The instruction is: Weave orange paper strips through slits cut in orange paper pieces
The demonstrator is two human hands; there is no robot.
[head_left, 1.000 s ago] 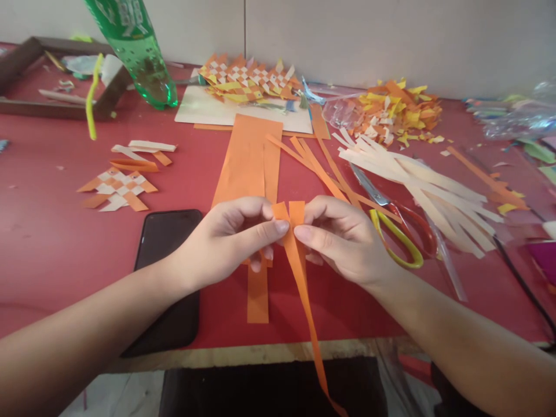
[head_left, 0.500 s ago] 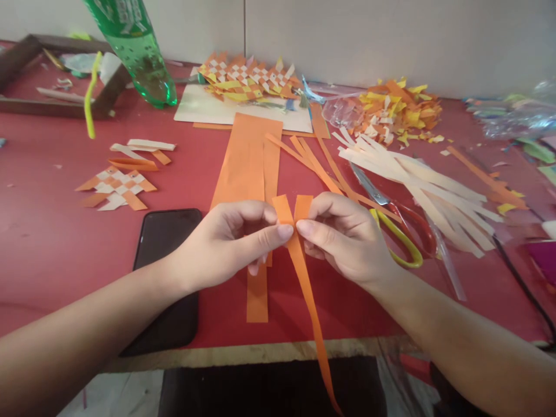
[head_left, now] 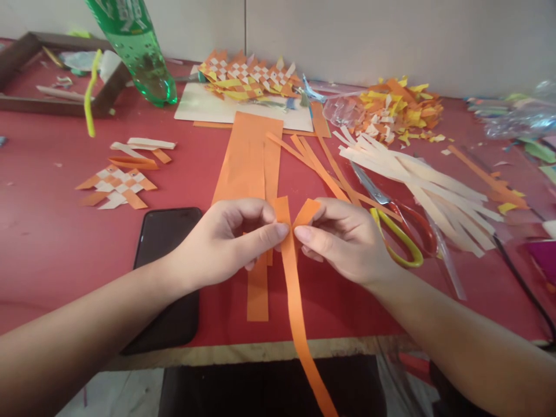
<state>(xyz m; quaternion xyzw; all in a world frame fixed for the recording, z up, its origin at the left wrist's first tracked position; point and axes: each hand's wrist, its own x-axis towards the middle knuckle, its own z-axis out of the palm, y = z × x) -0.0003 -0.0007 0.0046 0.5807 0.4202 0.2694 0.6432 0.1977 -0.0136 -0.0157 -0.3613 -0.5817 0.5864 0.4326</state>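
Between my hands is an orange paper strip point(head_left: 296, 313), its top ends parted in a V and its long tail hanging past the table's front edge. My left hand point(head_left: 245, 231) pinches the left end between thumb and fingers. The right end is pinched by my right hand point(head_left: 343, 237), its tip leaning right. Whether the two ends belong to one strip or two, I cannot tell. Under and behind my left hand lie a wide orange paper sheet point(head_left: 247, 156) and another orange strip point(head_left: 258, 295). A black phone point(head_left: 167, 231) lies partly beneath my left forearm.
Scissors point(head_left: 395, 223) and cream paper strips point(head_left: 417, 179) lie to the right. At the left is a woven paper fish point(head_left: 117, 186). Further back stand a green bottle point(head_left: 143, 63), a dark frame point(head_left: 39, 104), stacked woven fish point(head_left: 247, 75) and a scrap pile point(head_left: 395, 110).
The right end of the strip has tilted further right, and the ends have spread apart slightly. The hanging tail has swung left and turned its flat face toward me.
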